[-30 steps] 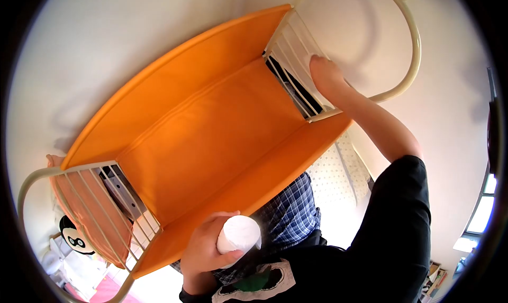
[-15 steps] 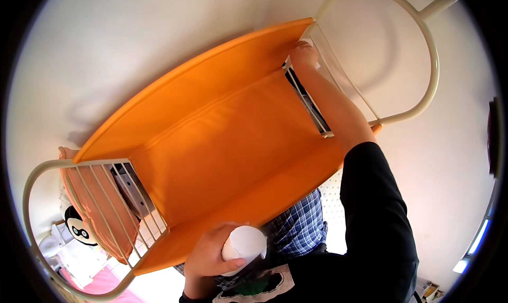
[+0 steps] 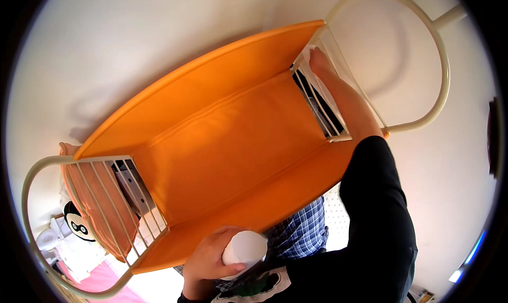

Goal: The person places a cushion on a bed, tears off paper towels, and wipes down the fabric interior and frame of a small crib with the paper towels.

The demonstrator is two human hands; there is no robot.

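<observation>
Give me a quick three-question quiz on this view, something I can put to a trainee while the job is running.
1. Multiple choice: what does the left hand hold?
a) a white roll
b) a green bottle
c) a metal spoon

2. True or false: the right hand is farther from the peach cushion than the left hand is.

3. Fill in the blank: the broad panel between the two ends of the cream tubular frame is coloured ____.

Key: 1. a; 2. true; 3. orange.
</observation>
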